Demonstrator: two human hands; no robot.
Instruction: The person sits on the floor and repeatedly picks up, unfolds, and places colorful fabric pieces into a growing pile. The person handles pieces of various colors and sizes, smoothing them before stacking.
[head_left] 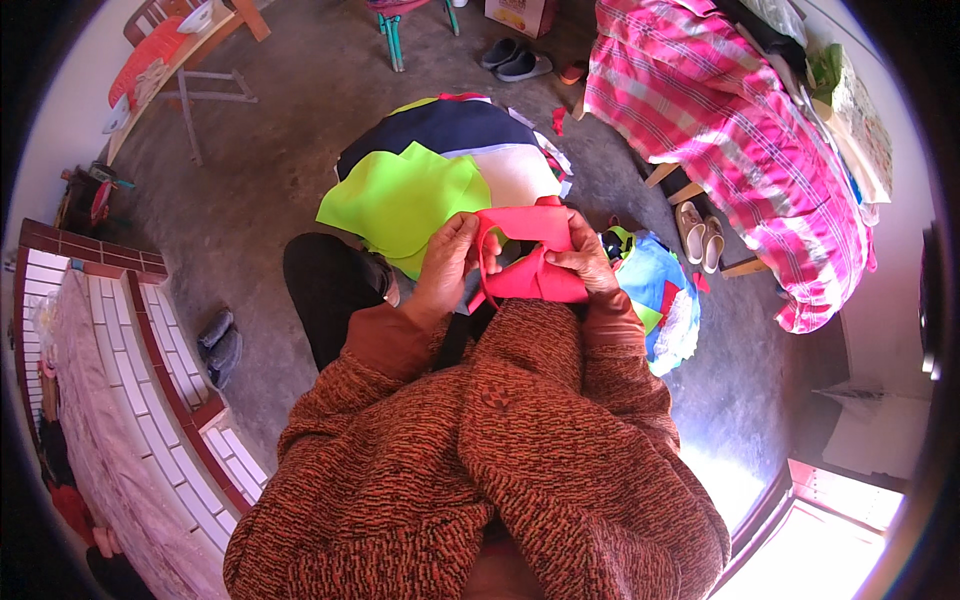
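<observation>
In front of my lap I hold a coral-red piece of cloth (540, 225) with an opening through its middle. My left hand (447, 265) pinches its left edge, where a narrow strip of the cloth curves down. The fingers of my right hand (588, 262) are closed on its right side, thumb on top over a fold. Beyond my hands lies a broad heap of flat cloth pieces, with lime-green cloth (395, 200), navy cloth (435, 135) and pale pink cloth (515, 172) on top. To the right of my right hand sits a blue bundle of mixed scraps (655, 285).
A bed or couch under a pink checked cover (730, 140) stands at the right. Beige shoes (698, 235) rest beside it, dark slippers (515, 62) farther off. A white-tiled ledge (140, 370) runs along the left, with dark shoes (220, 345) by it. A table (180, 60) stands far left.
</observation>
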